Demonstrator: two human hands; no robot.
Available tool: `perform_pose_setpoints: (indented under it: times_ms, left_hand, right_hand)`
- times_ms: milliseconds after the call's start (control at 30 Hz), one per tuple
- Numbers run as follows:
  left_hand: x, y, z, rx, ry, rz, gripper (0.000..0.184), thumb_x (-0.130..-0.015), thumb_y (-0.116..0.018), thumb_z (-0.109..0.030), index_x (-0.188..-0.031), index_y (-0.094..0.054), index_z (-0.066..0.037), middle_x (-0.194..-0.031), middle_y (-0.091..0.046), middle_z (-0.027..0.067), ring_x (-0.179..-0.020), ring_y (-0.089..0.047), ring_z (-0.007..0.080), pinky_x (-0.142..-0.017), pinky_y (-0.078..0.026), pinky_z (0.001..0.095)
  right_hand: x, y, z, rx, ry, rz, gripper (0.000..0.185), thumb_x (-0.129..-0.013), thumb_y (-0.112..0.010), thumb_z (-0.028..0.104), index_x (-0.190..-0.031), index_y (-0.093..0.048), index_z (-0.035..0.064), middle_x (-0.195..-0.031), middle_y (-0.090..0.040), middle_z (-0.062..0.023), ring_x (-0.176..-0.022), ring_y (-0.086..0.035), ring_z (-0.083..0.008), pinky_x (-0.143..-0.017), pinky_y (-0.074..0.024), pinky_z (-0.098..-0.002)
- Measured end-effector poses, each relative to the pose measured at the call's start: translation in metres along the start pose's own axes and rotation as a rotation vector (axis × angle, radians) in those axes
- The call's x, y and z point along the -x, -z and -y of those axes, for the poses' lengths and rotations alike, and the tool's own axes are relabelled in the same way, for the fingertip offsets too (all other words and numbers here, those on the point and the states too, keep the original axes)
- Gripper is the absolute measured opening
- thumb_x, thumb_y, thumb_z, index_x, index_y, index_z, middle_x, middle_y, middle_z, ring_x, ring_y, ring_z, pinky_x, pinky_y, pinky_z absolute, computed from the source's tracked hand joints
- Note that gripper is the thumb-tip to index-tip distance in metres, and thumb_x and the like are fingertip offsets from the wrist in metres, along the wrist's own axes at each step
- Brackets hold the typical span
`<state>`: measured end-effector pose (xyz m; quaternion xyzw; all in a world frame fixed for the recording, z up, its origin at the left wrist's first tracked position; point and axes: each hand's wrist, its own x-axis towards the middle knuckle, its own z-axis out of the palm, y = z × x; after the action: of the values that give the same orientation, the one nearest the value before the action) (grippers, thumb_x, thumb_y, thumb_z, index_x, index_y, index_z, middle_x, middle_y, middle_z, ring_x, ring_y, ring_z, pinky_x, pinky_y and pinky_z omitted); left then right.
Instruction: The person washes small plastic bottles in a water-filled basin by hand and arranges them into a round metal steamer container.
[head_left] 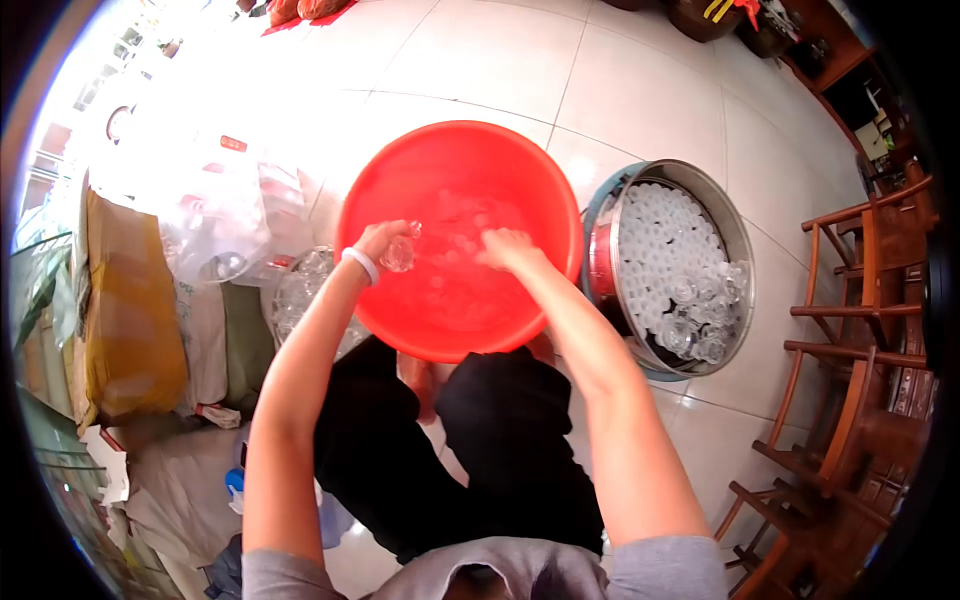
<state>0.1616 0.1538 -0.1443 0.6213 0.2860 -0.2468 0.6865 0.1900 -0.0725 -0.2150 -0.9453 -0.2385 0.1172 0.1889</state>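
Observation:
A large red plastic basin (455,150) with water in it stands in front of my knees. Over its left side my left hand (376,245), with a white band at the wrist, is closed on a small clear glass vessel (398,256); its exact kind is unclear. My right hand (508,248) hovers over the middle of the basin with its fingers curled in. Whatever those fingers may hold is hidden. Pale, blurred shapes show in the water beneath both hands.
To the right, a round metal pot (742,240) in a blue-green tub (598,205) holds many small clear glass pieces (665,240). More clear glassware (298,290) sits left of the basin, near plastic bags (220,215) and a yellow sack (135,310). Wooden chairs (865,260) stand far right.

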Motion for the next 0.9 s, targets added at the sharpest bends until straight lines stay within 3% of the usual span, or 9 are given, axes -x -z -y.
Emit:
perform_pose_setpoints:
  times_ms: [267,333,400,533,600,667,700,733,900]
  left_hand:
    - [0.011,0.001,0.004,0.064,0.066,0.055,0.025,-0.081,-0.058,-0.025,-0.095,-0.058,-0.005,-0.058,-0.053,0.0073,-0.048,-0.053,0.0175,-0.046,-0.047,0.0314]
    - [0.002,0.002,0.0,0.004,0.102,0.118,0.029,-0.081,-0.058,-0.029,-0.098,-0.057,-0.005,-0.055,-0.051,0.0068,-0.046,-0.051,0.0166,-0.044,-0.046,0.0314]
    - [0.007,-0.005,0.003,0.073,0.129,0.115,0.027,-0.082,-0.058,-0.028,-0.098,-0.056,-0.006,-0.054,-0.051,0.0067,-0.046,-0.051,0.0161,-0.043,-0.044,0.0309]
    - [0.002,-0.01,0.013,0.12,0.141,0.058,0.024,-0.083,-0.056,-0.03,-0.091,-0.056,-0.008,-0.053,-0.051,0.0071,-0.045,-0.052,0.0178,-0.041,-0.043,0.0306]
    - [-0.012,0.002,0.021,-0.011,0.127,0.128,0.024,-0.083,-0.056,-0.029,-0.089,-0.056,-0.006,-0.054,-0.052,0.0088,-0.046,-0.053,0.0191,-0.041,-0.043,0.0308]
    - [-0.028,0.009,0.031,-0.844,-0.54,0.281,0.022,-0.081,-0.056,-0.024,-0.086,-0.056,-0.003,-0.055,-0.053,0.0107,-0.045,-0.055,0.0208,-0.039,-0.043,0.0332]
    - [-0.001,-0.018,0.006,-0.32,0.064,0.066,0.021,-0.079,-0.058,-0.018,-0.089,-0.052,0.0,-0.054,-0.052,0.0124,-0.041,-0.053,0.0215,-0.035,-0.041,0.0344]
    - [-0.001,-0.018,0.008,-0.331,0.069,0.072,0.021,-0.079,-0.058,-0.018,-0.089,-0.052,0.0,-0.054,-0.052,0.0124,-0.041,-0.053,0.0215,-0.035,-0.041,0.0344]
    - [0.034,-0.04,-0.028,-0.548,-0.037,0.15,0.036,-0.074,-0.063,-0.023,-0.096,-0.051,0.003,-0.076,-0.059,0.017,-0.059,-0.059,0.0273,-0.05,-0.048,0.039]
  right_hand:
    - [-0.02,0.093,0.028,-1.493,0.008,0.5,0.036,-0.079,-0.052,0.026,-0.104,-0.054,0.0013,-0.095,-0.063,-0.0102,-0.089,-0.06,-0.0284,-0.077,-0.0456,-0.0388]
    - [-0.019,0.006,0.004,0.36,0.23,0.026,0.038,-0.078,-0.054,0.028,-0.105,-0.054,0.0012,-0.096,-0.063,-0.0086,-0.086,-0.06,-0.0275,-0.074,-0.0461,-0.0364]
    - [-0.007,0.027,0.024,0.16,0.051,-0.198,0.026,-0.081,-0.054,0.018,-0.1,-0.054,0.0016,-0.082,-0.06,-0.0074,-0.073,-0.059,-0.0172,-0.067,-0.0465,-0.0286]
    - [-0.013,0.128,0.048,-1.147,0.037,0.291,0.026,-0.081,-0.058,0.025,-0.099,-0.056,0.0059,-0.08,-0.061,-0.0053,-0.056,-0.047,-0.0046,-0.047,-0.0351,-0.0203]
    - [-0.016,0.088,0.032,-0.756,0.017,0.27,0.032,-0.078,-0.059,0.029,-0.099,-0.056,0.0047,-0.086,-0.061,-0.0093,-0.064,-0.052,-0.0112,-0.055,-0.0394,-0.0243]
    - [-0.022,0.025,0.001,0.011,-0.052,0.208,0.045,-0.073,-0.063,0.037,-0.1,-0.057,0.0022,-0.096,-0.06,-0.0173,-0.081,-0.062,-0.0242,-0.07,-0.0479,-0.0323]
    - [-0.005,-0.001,-0.01,0.162,0.062,-0.089,0.045,-0.071,-0.065,0.035,-0.1,-0.058,0.0013,-0.093,-0.061,-0.0156,-0.081,-0.062,-0.0244,-0.07,-0.0479,-0.0323]
    - [-0.003,0.005,-0.004,0.156,0.051,-0.091,0.045,-0.071,-0.065,0.035,-0.1,-0.058,0.0013,-0.093,-0.061,-0.0156,-0.081,-0.062,-0.0244,-0.07,-0.0479,-0.0323]
    - [0.01,0.135,0.033,-1.4,0.012,0.239,0.026,-0.078,-0.058,0.02,-0.097,-0.057,0.003,-0.073,-0.058,-0.0041,-0.058,-0.05,-0.0084,-0.049,-0.0402,-0.0236]
